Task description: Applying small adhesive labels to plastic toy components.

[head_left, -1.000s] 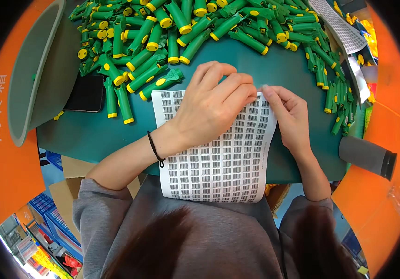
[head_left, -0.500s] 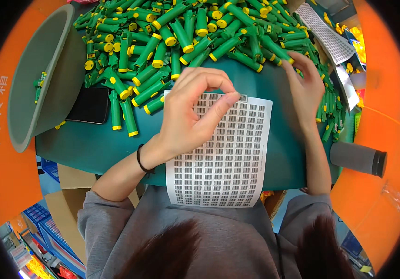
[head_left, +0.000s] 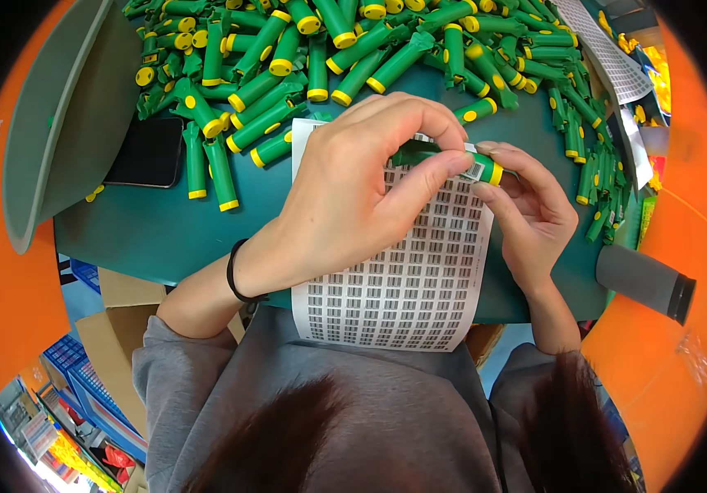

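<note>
A small green plastic tube with a yellow end (head_left: 492,172) is held between my hands, above a white sheet of barcode labels (head_left: 370,316). My right hand (head_left: 541,209) pinches the tube near its yellow end with thumb and fingers. With thumb and forefinger, my left hand (head_left: 345,185) presses a small barcode label (head_left: 474,170) against the tube's side. Part of the tube is hidden behind the left fingers. The label sheet lies partly on the table and curves down toward my lap, its upper part covered by my left hand.
A heap of similar green tubes (head_left: 267,90) spreads over the far side of the green table (head_left: 164,255). At left, a grey-green basin (head_left: 49,140) stands tilted beside a black phone (head_left: 148,154). A grey cup (head_left: 643,282) lies at right, near more label sheets (head_left: 608,53).
My right hand has picked up a green tube at the heap's near edge and brought it to my left hand. The label in my left fingers now touches the tube.
</note>
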Action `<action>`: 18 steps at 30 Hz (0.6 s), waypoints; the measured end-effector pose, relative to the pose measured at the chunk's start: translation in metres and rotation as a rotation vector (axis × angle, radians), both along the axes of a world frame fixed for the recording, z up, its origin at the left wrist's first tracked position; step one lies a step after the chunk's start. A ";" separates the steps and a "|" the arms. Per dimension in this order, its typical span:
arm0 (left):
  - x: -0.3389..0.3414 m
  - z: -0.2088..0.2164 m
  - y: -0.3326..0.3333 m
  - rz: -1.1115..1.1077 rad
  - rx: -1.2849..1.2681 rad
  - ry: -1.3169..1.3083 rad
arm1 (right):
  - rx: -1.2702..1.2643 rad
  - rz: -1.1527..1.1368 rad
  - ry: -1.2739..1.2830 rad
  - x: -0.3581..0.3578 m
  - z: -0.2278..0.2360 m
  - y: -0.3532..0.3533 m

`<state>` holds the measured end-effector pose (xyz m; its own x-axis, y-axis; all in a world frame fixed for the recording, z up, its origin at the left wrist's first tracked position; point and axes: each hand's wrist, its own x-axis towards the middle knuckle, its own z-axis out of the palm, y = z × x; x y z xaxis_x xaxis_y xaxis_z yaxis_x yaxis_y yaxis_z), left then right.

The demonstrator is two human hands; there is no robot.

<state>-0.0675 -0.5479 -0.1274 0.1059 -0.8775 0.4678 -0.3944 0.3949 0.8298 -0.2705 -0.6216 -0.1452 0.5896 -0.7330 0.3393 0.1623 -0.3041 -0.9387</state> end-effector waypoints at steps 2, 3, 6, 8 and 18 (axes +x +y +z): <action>-0.001 0.002 0.001 -0.007 0.111 0.066 | -0.050 -0.018 0.000 0.000 -0.002 0.000; -0.001 0.001 0.001 -0.007 0.114 0.067 | -0.048 -0.018 0.001 0.000 -0.002 0.001; -0.001 -0.001 0.001 -0.011 0.122 0.094 | -0.057 -0.001 -0.011 0.001 -0.003 0.001; -0.002 -0.002 0.001 -0.007 0.121 0.087 | -0.054 -0.003 -0.008 0.001 -0.003 0.002; -0.004 -0.003 0.002 0.028 0.072 0.014 | -0.071 -0.011 0.004 0.001 -0.001 0.004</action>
